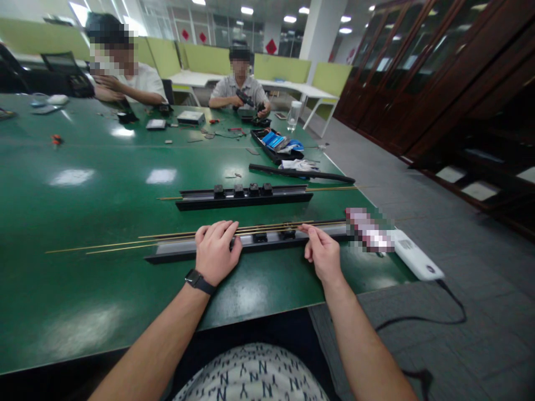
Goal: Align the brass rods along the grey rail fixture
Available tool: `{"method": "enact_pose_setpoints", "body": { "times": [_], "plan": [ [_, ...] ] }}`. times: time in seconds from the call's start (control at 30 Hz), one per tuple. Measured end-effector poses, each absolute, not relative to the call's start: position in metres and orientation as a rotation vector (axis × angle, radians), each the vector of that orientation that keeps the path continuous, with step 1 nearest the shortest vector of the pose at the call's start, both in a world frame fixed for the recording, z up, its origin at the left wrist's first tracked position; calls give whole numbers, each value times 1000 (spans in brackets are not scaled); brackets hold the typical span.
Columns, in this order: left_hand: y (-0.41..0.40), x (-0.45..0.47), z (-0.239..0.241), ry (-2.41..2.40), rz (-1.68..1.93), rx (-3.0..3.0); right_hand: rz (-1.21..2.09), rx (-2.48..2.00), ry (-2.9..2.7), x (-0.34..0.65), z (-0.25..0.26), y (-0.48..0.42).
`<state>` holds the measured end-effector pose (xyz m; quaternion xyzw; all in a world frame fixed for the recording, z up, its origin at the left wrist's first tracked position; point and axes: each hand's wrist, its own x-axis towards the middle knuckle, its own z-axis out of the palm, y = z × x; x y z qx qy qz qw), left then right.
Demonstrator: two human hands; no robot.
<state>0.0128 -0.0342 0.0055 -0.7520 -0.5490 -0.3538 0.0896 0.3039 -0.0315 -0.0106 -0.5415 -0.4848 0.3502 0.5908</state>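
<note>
A long black rail [173, 248] with a grey channel lies across the table in front of me. Small black blocks [259, 236] sit in its channel, and thin brass rods [112, 245] run lengthwise over it, their ends jutting past its left end. My left hand [217, 245], wearing a dark watch, reaches over the rail's left half. Its fingers and thumb close around a black block that is mostly hidden. To the right, my right hand [324, 253] pinches thumb and index finger at a brass rod above the rail; its other fingers are curled.
Beyond lies a second black rail [246, 201] with several blocks and rods. A black strip [301, 174], gloves [298, 165] and a tool tray [273, 146] lie farther back. A phone [368, 228] and white device [418, 256] rest at the right edge. Two people work across the table.
</note>
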Motion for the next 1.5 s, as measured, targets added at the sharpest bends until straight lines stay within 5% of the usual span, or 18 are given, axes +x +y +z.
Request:
{"method": "enact_pose_setpoints", "body": {
  "times": [1.5],
  "plan": [
    [-34, 13, 5, -1605, -1067, -2240, 703, -1240, -949, 304, -8, -28]
  ]
}}
